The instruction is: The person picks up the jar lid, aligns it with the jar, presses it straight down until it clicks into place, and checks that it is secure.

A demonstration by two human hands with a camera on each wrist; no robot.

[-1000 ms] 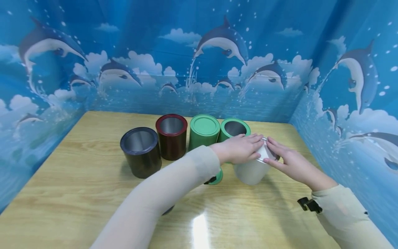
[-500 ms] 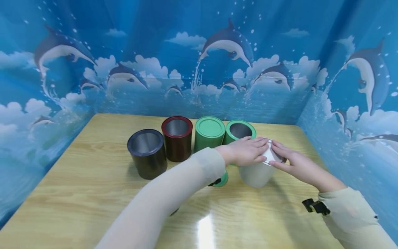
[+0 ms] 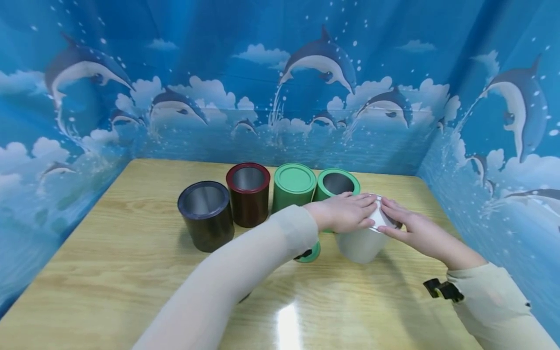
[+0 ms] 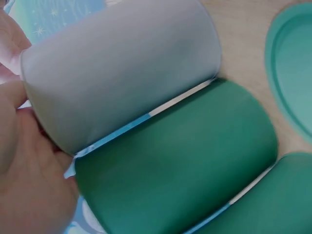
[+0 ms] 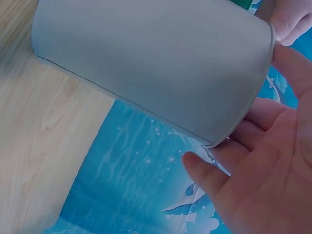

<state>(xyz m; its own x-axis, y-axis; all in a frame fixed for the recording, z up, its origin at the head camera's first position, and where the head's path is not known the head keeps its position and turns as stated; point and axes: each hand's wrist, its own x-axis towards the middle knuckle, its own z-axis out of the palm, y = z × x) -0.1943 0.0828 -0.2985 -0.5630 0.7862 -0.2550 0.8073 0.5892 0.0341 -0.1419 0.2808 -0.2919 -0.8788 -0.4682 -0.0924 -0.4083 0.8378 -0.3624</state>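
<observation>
A white can (image 3: 360,248) stands upright at the right of the row, its white top partly covered by both hands. My left hand (image 3: 343,212) lies palm down across the near left of that top, fingers stretched out. From the right, my right hand (image 3: 415,231) rests its extended fingers and thumb on the rim. In the right wrist view, the fingers (image 5: 292,73) reach over the can's rim edge. Just behind the left hand is an uncovered green can (image 3: 323,188), whose wall runs close beside the white one in the left wrist view.
Left of it stand a green can with its lid on (image 3: 295,179), an open dark red can (image 3: 249,209) and an open black can (image 3: 209,231). A loose green lid (image 3: 311,254) lies under the left wrist. A dark edge (image 3: 245,297) peeks out beside the left forearm. Dolphin-print curtain surrounds the wooden table (image 3: 109,253).
The whole scene shifted slightly rightward as the head moved, then held nearly still. Both hands have stayed on the white can's top.
</observation>
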